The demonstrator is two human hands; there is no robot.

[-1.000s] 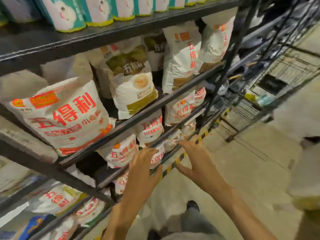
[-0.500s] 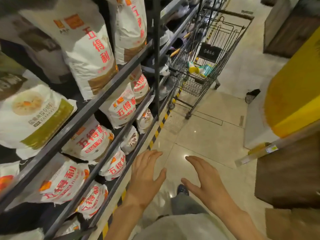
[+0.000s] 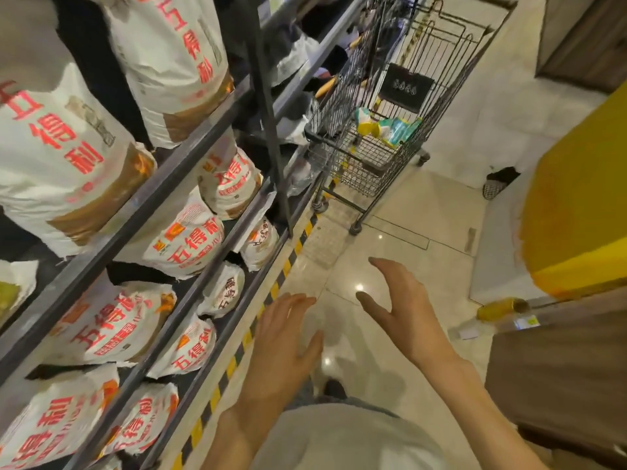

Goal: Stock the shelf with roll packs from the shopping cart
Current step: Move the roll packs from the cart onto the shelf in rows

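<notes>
**Empty hands, packs waiting in the cart**

Down the aisle, ahead of the person, the cart (image 3: 390, 130) is standing close beside the far end of the shelf (image 3: 190, 154), its wire basket holding a few roll packs (image 3: 390, 125) — yellow, white and teal wrappers lying loose near the bottom. A dark sign (image 3: 406, 87) is hanging on the basket's inner wall above them.

Both arms are reaching forward over the floor (image 3: 424, 205), well short of the cart. The left hand (image 3: 288, 344) is hovering palm down with its fingers straight and slightly spread, holding nothing. The right hand (image 3: 403, 313) is turned on edge, fingers extended and thumb splayed apart — also gripping nothing.

White sacks (image 3: 190, 245) with red lettering are filling the shelf tiers at the left, some upright, some lying on their sides. A yellow-and-black striped strip (image 3: 271, 290) is running along the floor at the shelf's foot. At the right a yellow block (image 3: 576, 205) is sitting above brown furniture (image 3: 559, 368), and a shoe (image 3: 334, 388) is showing between the forearms.
</notes>
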